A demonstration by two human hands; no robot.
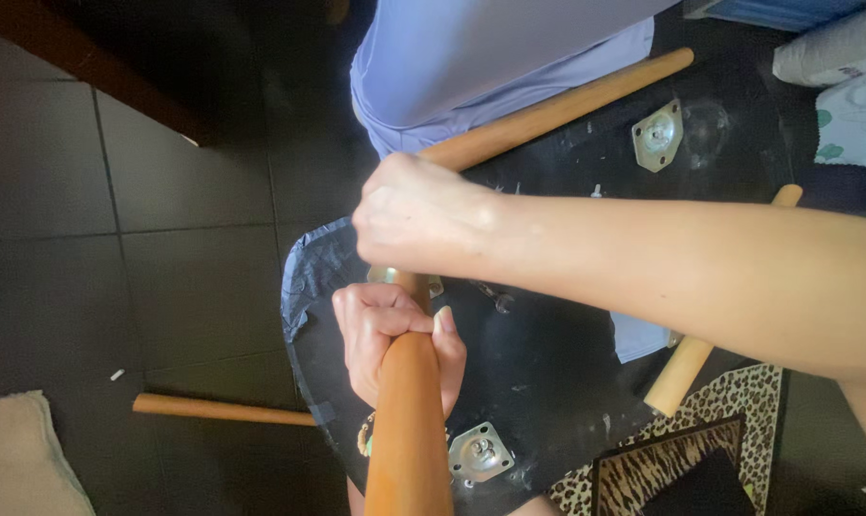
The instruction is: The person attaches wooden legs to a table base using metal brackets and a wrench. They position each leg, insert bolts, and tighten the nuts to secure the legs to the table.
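Observation:
A black round seat [547, 373] lies upside down on the floor, with square metal mounting plates [657, 134] on its underside. An orange-brown wooden leg [409, 440] rises toward the camera from a plate partly hidden under my hands. My left hand [395, 334] is wrapped around this leg near its lower end. My right hand [423, 215] reaches in from the right and closes over the same leg just beyond the left hand. A second wooden leg [566, 105] runs to the upper right behind my right hand. A third leg [686, 368] shows below my right forearm.
A loose wooden leg [223, 411] lies on the dark tiled floor to the left. Another metal plate [481, 454] sits near the seat's front edge. Around are a leopard-print mat [767, 401], a beige rug [17, 459], lavender cloth [471, 67] and white packages [834, 53].

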